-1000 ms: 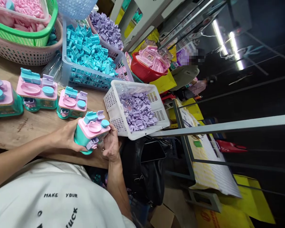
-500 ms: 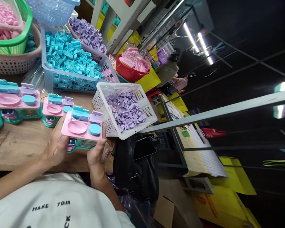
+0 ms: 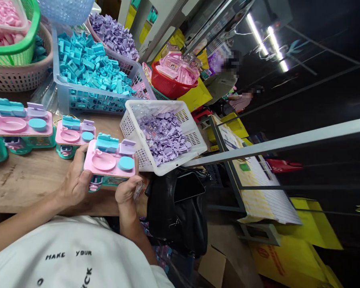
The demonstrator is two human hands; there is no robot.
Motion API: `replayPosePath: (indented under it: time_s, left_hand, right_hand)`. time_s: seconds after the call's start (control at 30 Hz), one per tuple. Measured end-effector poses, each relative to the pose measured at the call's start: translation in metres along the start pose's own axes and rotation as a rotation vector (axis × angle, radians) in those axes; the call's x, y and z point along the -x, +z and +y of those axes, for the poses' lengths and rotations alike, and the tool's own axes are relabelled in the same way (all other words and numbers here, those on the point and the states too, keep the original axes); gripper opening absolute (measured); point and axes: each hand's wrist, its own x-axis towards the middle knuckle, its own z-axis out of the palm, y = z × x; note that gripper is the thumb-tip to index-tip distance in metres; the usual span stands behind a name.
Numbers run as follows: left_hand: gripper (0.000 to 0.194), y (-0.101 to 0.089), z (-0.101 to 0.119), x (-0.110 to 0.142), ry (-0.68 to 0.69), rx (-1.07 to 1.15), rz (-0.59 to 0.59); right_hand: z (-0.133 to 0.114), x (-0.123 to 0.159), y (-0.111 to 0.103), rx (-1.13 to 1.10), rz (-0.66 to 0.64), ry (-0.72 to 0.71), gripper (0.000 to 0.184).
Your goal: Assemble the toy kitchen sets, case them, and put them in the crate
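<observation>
Two bare hands support one toy kitchen unit (image 3: 111,172) at the lower left of centre, just in front of the wearer's white shirt (image 3: 78,240), which bears the words "MAKE YOUR". The left hand (image 3: 75,182) is partly curled and grips the unit's left end, thumb at the front corner. The right hand (image 3: 126,191) is partly curled at the right end, thumb raised near the front edge; most of its fingers are hidden. The unit's pink top faces up and carries a pink oval basin, a blue disc, and blue and lilac upright pieces along its rear edge.

Beneath lies a wooden table (image 3: 33,196). Right of the hands, at lower centre, sits a black bag (image 3: 183,228) with a dark flat slab on it. Behind and left of the held unit stand a smaller toy unit (image 3: 70,143) and, farther left, a larger toy unit (image 3: 21,130), both upright.

Near centre, a white basket (image 3: 132,136) holds lilac pieces (image 3: 168,142). Beyond, at upper left, a blue basket (image 3: 97,98) contains turquoise pieces (image 3: 87,64). A red basket (image 3: 171,85) of pink items is at upper centre. Lit tubes (image 3: 256,34) show at upper right.
</observation>
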Motion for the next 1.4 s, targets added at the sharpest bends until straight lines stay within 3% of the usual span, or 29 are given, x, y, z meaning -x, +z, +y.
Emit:
replayPosePath:
  time_s: [0.13,0.23,0.33,0.47,0.63,0.73,0.83,0.97,1.1,1.23,1.3,1.4]
  left_hand:
    - [0.058,0.009,-0.01,0.023,-0.13,-0.047,-0.057]
    - [0.067,0.014,-0.014,0.035,-0.14,-0.119,-0.103]
    - [0.081,0.009,-0.019,0.039,-0.143,-0.111,-0.181]
    - [0.095,-0.009,-0.028,0.026,-0.119,-0.098,-0.433]
    - [0.12,-0.021,-0.044,-0.012,0.035,-0.013,-0.65]
    - [0.117,-0.013,-0.053,-0.028,0.089,0.072,-0.737]
    - [0.103,0.005,-0.054,-0.028,0.096,0.119,-0.712]
    - [0.098,0.025,-0.049,-0.018,0.075,0.048,-0.647]
    - [0.121,0.034,-0.055,-0.03,0.156,0.123,-0.727]
    - [0.12,0.046,-0.071,-0.044,0.166,0.302,-0.859]
    - [0.122,0.054,-0.074,-0.042,0.154,0.319,-0.804]
    - [0.125,0.066,-0.067,-0.03,0.144,0.246,-0.62]
  right_hand:
    - [0.015,0.021,-0.004,0.12,0.147,0.06,0.067]
    - [0.04,0.044,-0.015,0.294,-0.019,0.137,0.093]
    - [0.063,0.056,-0.032,0.397,-0.292,0.052,0.121]
    - [0.077,0.049,-0.049,0.453,-0.438,0.076,0.129]
    - [0.076,0.043,-0.069,0.248,-0.486,0.069,0.112]
    - [0.066,0.051,-0.087,-0.013,-0.442,0.031,0.118]
    - [0.057,0.052,-0.093,-0.198,-0.412,-0.034,0.121]
    - [0.057,0.034,-0.091,-0.127,-0.408,-0.085,0.118]
    - [0.055,0.011,-0.093,-0.004,-0.426,-0.195,0.109]
    - [0.042,0.003,-0.092,0.057,-0.424,-0.264,0.105]
    - [0.034,0.004,-0.09,0.082,-0.398,-0.243,0.111]
    - [0.018,0.008,-0.09,0.122,-0.332,-0.215,0.104]
